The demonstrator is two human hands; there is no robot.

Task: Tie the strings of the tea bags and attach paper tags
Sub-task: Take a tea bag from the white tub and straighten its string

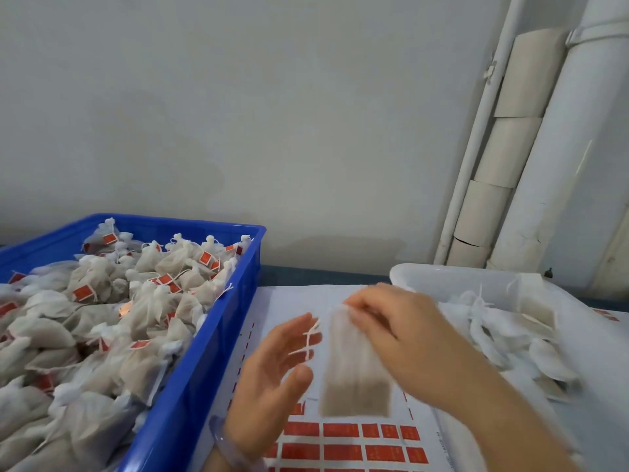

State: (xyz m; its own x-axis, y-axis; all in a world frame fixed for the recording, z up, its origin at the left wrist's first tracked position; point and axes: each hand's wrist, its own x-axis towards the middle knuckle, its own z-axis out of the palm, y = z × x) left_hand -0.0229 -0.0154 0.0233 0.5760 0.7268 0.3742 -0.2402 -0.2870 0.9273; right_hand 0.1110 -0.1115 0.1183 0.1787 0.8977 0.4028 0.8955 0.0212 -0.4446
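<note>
Tea bag (354, 366) hangs in the air between my two hands, seen from the head camera: a flat, pale, see-through pouch with brownish filling, upright with its top edge up, and blurred. My right grip (398, 335) has it by the top edge, fingertips pinched on the mouth of the pouch, and the rest of the bag dangles below. Its white string (310, 338) runs out from the top to the left and lies across the fingers of my left grip (272, 373). That one is released, palm turned toward the bag, fingers straight and thumb held apart, clamping nothing that I can make out. A pale bracelet (226, 442) sits on my left wrist. Below the bag lies a white sheet (289, 301) with rows of red paper tags (342, 449) along its near end; the bag is above it, not touching. Behind the sheet a strip of dark worktop (323, 275) shows. On my left stands a blue crate (218, 335), just beside the sheet, heaped with tied tea bags (102, 318), many of which carry a red tag. On my right is a white tray (425, 277) holding a loose pile of untied bags (493, 338) with white strings sticking up; my right forearm crosses its near side. A grey wall rises behind, with white pipes (561, 165) in the right corner.
</note>
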